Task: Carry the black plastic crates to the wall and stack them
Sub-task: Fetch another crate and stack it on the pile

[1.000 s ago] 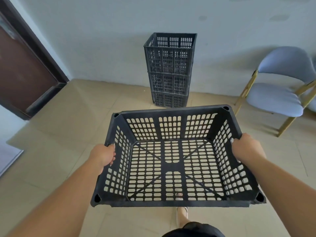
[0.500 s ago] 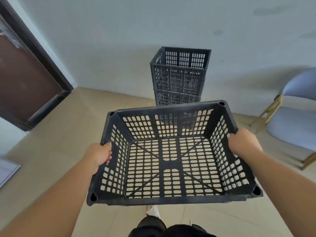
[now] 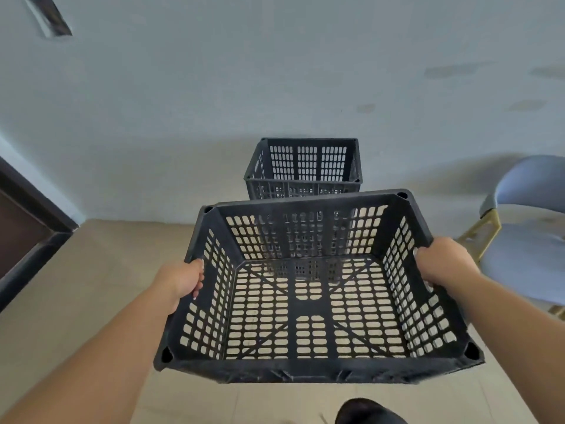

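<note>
Between the person's two outstretched arms hangs an empty black perforated plastic crate (image 3: 315,289), carried level above the beige tiled floor (image 3: 91,270) and well clear of it. The left hand (image 3: 180,278) is clamped over the rim of the crate's left side wall, fingers hooked inside. The right hand (image 3: 443,263) grips the right side wall the same way.

Straight ahead, against the pale grey wall (image 3: 275,71), stands the stack of matching black slotted crates (image 3: 304,169). Its open top crate shows above the carried crate's far rim, and the lower part is seen only through the slots. How many crates it holds I cannot tell from here.

I judge this to be the carrying step, close to its end, with the stacking still to do. The next move, as I see it, calls for closing the last gap, lifting the crate above the stack's top rim, squaring the corners and lowering it evenly so it seats without tipping the column.

Off to the right, near the wall, sits a grey-blue upholstered chair with gold-coloured legs (image 3: 526,228), and a dark brown door frame (image 3: 33,215) runs along the floor's left edge. No brand, label or writing is readable on the crates or anywhere else.
</note>
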